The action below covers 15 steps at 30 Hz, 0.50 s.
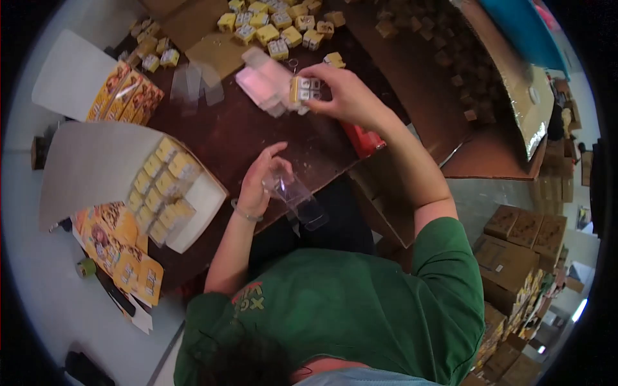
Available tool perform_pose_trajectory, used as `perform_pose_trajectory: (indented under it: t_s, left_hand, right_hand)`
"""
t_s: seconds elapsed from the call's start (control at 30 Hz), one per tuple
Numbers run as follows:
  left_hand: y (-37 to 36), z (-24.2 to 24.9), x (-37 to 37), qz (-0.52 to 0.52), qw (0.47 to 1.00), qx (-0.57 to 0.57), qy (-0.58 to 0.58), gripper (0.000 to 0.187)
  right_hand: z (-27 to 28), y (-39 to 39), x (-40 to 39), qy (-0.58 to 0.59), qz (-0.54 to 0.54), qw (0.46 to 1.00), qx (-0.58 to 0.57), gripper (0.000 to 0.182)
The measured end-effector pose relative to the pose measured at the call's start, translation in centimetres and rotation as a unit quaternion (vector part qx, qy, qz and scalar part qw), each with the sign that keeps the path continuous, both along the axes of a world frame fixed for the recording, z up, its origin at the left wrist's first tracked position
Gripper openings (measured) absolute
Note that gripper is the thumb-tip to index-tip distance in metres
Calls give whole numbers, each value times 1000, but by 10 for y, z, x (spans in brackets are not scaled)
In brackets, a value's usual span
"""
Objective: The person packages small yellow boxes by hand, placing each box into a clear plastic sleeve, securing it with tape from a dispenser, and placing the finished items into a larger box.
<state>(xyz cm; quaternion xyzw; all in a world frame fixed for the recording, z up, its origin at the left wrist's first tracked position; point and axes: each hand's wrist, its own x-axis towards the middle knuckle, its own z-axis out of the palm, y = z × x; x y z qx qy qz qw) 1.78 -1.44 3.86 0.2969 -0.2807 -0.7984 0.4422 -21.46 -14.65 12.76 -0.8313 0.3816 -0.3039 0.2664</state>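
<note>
While the person in the green shirt leans over the dark tabletop (232, 138), both hands are busy at once.

Left hand: the left hand (257, 180) sits near the tabletop's front edge, fingers curled loosely around one end of a clear plastic sleeve (297, 199) that juts out over the lap; a thin bracelet circles the wrist.

Right hand: the right hand (347, 96) reaches farther out, fingers closed on a small row of cubes (304, 90), yellow and white, held just above the tabletop.

Flat sleeves: a stack of flat clear sleeves (264, 80) lies just beside the held cubes, with a few more spread to its left.

Loose cubes: a heap of loose yellow cubes (277, 26) covers the far part of the tabletop.

Finished packs: filled packs (161, 190) lie in rows on a white tray at the left edge.

Printed cards: yellow printed cards (125, 96) rest above the tray, and others below it.

Cardboard box: a big open cardboard box (496, 148) stands on the right.
</note>
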Motion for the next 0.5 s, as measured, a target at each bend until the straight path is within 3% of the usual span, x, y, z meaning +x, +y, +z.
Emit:
perform_pose_trajectory:
  t_s: [0.03, 0.1, 0.17, 0.27, 0.3, 0.37, 0.5]
  left_hand:
    - [0, -2, -6, -10, 999, -38, 7, 48]
    - [6, -5, -10, -5, 997, 39, 64, 51]
    - [22, -2, -10, -7, 996, 31, 78, 54]
    - [47, 3, -4, -28, 998, 16, 58, 55]
    - [50, -3, -1, -65, 994, 8, 82, 54]
    - [51, -11, 10, -141, 981, -7, 130, 53]
    - [60, 5, 25, -209, 970, -4, -128, 48]
  right_hand:
    - [2, 35, 12, 14, 9, 1000, -1, 45]
    - [-11, 84, 31, 19, 35, 996, -76, 49]
    - [-19, 118, 39, -42, 0, 998, -35, 49]
    - [-13, 132, 24, -134, 64, 977, 153, 50]
    - [-12, 134, 22, -94, 72, 989, 89, 51]
    - [-11, 136, 25, -71, 127, 985, 96, 52]
    - [-6, 147, 26, 12, 210, 966, 150, 54]
